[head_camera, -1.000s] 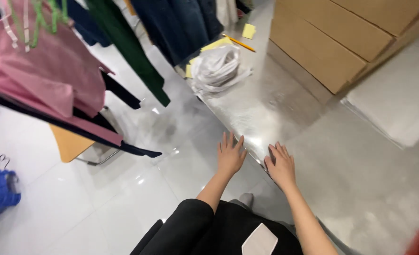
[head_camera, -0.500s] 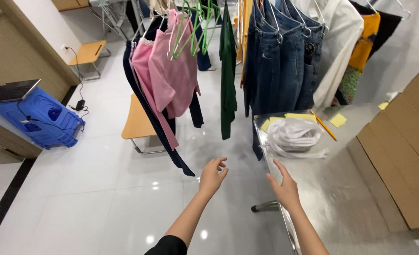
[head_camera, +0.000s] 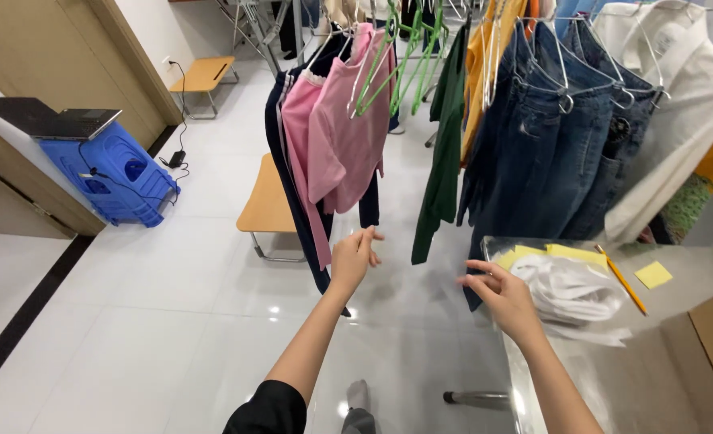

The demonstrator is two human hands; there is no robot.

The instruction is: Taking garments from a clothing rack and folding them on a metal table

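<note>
Hanging clothes fill the rail ahead, and both hands are now lifted toward them, where a second ago they lay flat on the steel worktop (head_camera: pixel 614 378). The left hand (head_camera: pixel 352 259) is raised with loosely curled, empty fingers, just short of the pink top (head_camera: pixel 344 145) and the dark trousers behind it. The right hand (head_camera: pixel 497 296) is open too, fingers spread, holding nothing, hovering at the worktop's near corner beside a crumpled white plastic bag (head_camera: pixel 569 289). Yellow sticky notes (head_camera: pixel 654 275) and a pencil (head_camera: pixel 620 278) lie past the bag. A dark green garment (head_camera: pixel 445 161) and blue jeans (head_camera: pixel 533 153) hang further right. Judging by the lifted view, the person has stood and turned to the rail. A wooden stool (head_camera: pixel 266 205) and blue plastic stool (head_camera: pixel 119 173) stand on the white floor beyond.
</note>
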